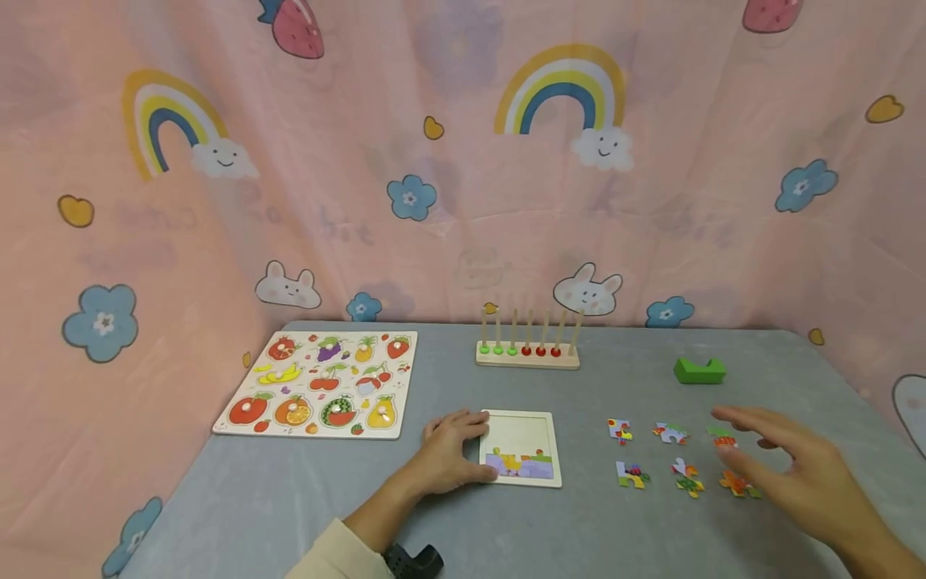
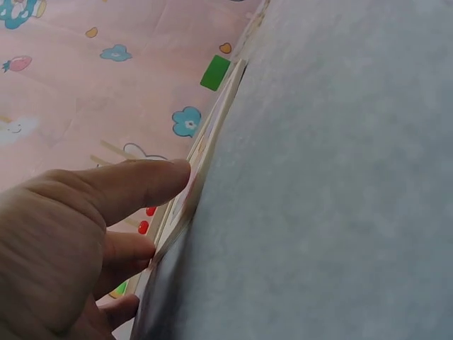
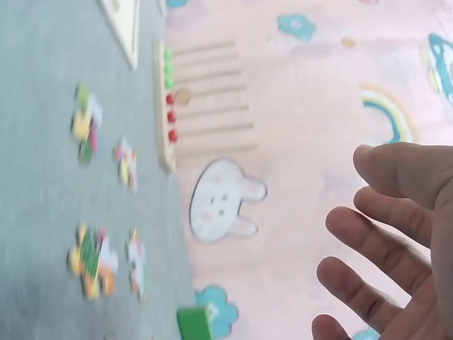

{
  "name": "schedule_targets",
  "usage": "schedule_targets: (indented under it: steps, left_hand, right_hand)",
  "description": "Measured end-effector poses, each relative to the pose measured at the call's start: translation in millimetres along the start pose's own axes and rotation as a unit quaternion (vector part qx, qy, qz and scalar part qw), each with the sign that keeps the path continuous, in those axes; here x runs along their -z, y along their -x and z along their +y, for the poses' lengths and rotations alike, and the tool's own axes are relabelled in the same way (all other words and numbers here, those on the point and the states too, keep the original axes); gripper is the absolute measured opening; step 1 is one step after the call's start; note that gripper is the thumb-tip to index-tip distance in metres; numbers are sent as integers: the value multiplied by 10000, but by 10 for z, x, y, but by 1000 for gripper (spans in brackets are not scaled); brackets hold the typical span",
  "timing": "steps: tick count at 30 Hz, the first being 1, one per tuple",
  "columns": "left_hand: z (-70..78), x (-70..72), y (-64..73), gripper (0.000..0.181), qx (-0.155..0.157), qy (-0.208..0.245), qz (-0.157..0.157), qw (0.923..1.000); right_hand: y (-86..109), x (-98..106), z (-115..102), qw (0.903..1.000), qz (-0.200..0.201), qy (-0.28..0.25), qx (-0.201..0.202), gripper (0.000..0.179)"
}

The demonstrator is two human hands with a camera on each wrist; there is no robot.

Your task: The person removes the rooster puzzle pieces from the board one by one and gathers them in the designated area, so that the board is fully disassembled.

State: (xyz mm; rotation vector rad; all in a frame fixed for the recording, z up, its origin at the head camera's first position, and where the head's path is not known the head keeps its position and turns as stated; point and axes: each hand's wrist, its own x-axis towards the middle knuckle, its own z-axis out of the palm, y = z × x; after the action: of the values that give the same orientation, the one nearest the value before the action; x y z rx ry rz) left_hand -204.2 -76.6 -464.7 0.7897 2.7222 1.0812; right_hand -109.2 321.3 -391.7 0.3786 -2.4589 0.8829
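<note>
Right hand [image 1: 796,474]: fingers parted and loosely bent, nothing held, near the rightmost loose pieces. Left hand [image 1: 456,454]: thumb and fingers bracketing the left edge of a square, pale-wood puzzle tray [image 1: 517,433] on the grey table [image 1: 304,507]; bottom row filled, upper part bare. Loose jigsaw pieces, multicoloured, six [image 1: 631,473]: right of the tray. Beyond: notched green block [image 1: 698,374]; pale-wood bead rack [image 1: 528,361]. Step, as judged: steadying the tray while choosing a piece. Next move calls for a fingertip pinch.
</note>
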Motion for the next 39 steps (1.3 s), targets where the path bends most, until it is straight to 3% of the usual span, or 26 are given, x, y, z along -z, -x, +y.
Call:
schedule_targets:
  steps: [5, 9, 21, 25, 31, 39]
  left_hand:
    - [-18, 30, -20, 67, -68, -6, -130, 9999]
    - [-34, 40, -27, 64, -141, 43, -154, 9998]
    - [-37, 48, -32, 59, -89, 248, -162, 9995]
    - [-44, 51, -31, 60, -76, 221, -168, 9996]
    - [-60, 54, -29, 60, -36, 244, -176, 9995]
    - [-54, 75, -19, 60, 6, 246, -164, 9996]
  right_hand:
    - [-67, -84, -138, 9984, -78, -496, 269, 54]
    - [-97, -139, -231, 9969, -176, -722, 250, 54]
    - [-232, -330, -435, 9921, -178, -1066, 629, 52]
    - [-304, -429, -539, 9900, -206, -1126, 826, 54]
    - [-400, -579, -731, 9903, -299, -1141, 736, 51]
    - [-510, -837, -848, 9844, -400, -1295, 1123, 50]
